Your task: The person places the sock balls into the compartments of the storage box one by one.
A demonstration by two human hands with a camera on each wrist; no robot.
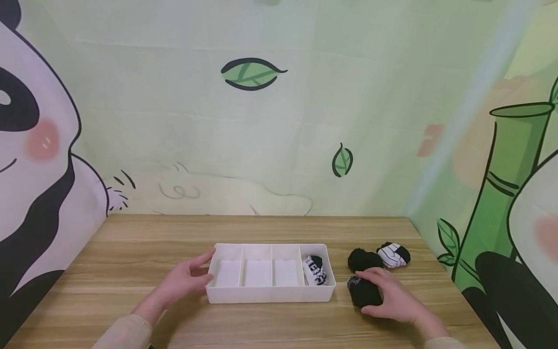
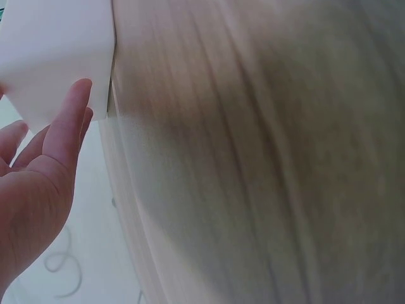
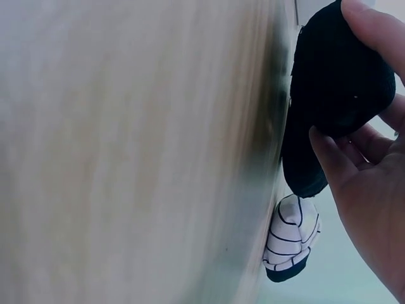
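A white divided box stands on the table, with a black-and-white rolled sock in its rightmost compartment. My left hand is at the box's left end, fingers fairly straight against its wall; the left wrist view shows these fingers along the white side. Right of the box, my right hand pinches a rolled black sock between thumb and fingers. In the right wrist view this black sock sits close at the tabletop.
Just behind the held sock lies another black rolled sock. Beside it is a white rolled sock with black lines. The wood-grain table meets a printed backdrop at its far edge.
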